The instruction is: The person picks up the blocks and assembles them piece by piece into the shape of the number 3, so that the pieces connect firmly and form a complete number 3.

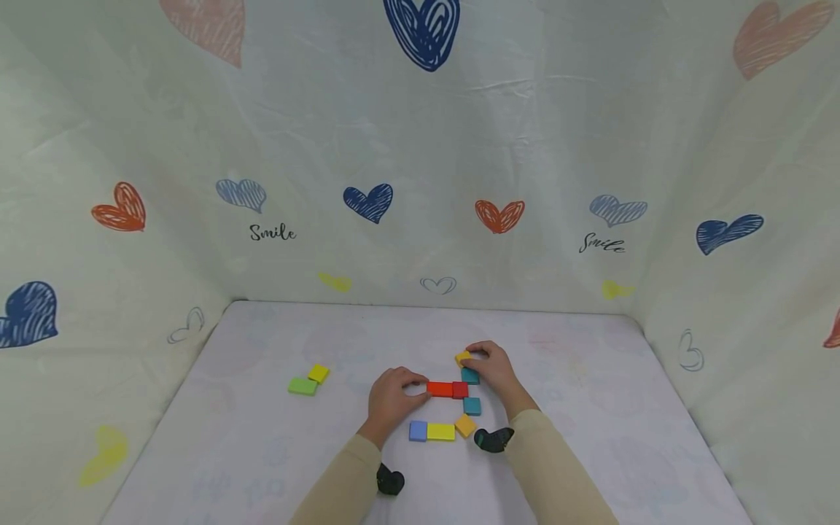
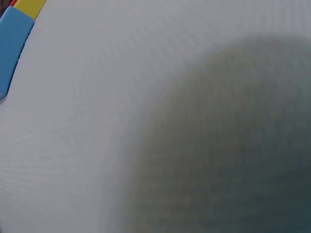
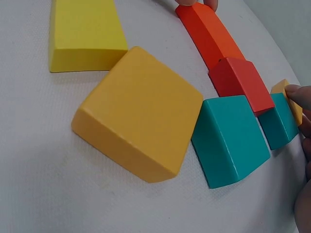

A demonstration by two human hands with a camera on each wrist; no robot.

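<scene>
With thumb and fingers my left hand (image 1: 392, 397) pinches the left end of a long red-orange block (image 1: 440, 389). Its right end meets a red square block (image 1: 461, 390). My right hand (image 1: 495, 367) holds a small yellow-orange block (image 1: 463, 359) between thumb and fingers, right at the upper edge of a teal block (image 1: 469, 376). A second teal block (image 3: 231, 141) lies below the red one. An orange block (image 3: 141, 114), turned cornerwise, lies by that teal one. Leftward from it run a yellow block (image 1: 441, 432) and a blue block (image 1: 418, 431).
Off to the left, a green block (image 1: 302, 386) lies with a small yellow block (image 1: 319, 373) at its corner. Dark objects (image 1: 494, 440) sit beside both wrists. A heart-printed curtain (image 1: 440, 146) rises behind the white table (image 1: 558, 335). A blurred shape covers much of the left wrist view.
</scene>
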